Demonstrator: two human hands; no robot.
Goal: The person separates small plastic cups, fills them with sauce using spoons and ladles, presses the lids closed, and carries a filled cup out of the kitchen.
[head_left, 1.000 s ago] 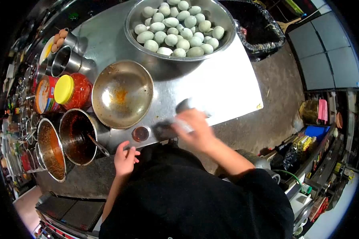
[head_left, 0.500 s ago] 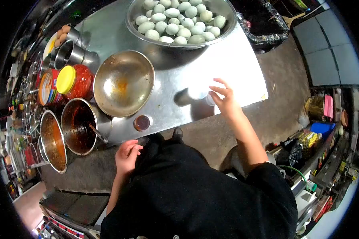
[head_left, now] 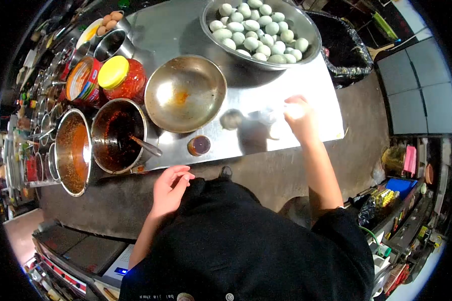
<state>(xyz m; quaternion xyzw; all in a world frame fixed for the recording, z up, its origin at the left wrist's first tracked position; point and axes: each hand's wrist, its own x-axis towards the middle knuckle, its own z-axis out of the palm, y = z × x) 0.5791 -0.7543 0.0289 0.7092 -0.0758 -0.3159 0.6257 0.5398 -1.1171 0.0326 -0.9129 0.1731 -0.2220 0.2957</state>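
The right hand [head_left: 297, 111] is over the shiny metal surface [head_left: 171, 27], next to a small see-through thing [head_left: 267, 116]. Its fingers are bent, but the light is so bright that I cannot tell if they hold or touch anything. The left hand [head_left: 172, 188] is just off the near edge of the surface, with its fingers loosely curled and the thumb close to them. Near it, on the surface, is a little cup of dark red sauce [head_left: 199, 145]. Behind the cup is a wide metal bowl [head_left: 201, 108] with an orange smear inside. The big bowl [head_left: 281, 66] at the far side is full of pale eggs [head_left: 266, 37]. On the left are a deep pot [head_left: 142, 123] of dark red sauce with a spoon [head_left: 148, 146] in it, and a red jar [head_left: 129, 83] with a yellow lid [head_left: 113, 72].
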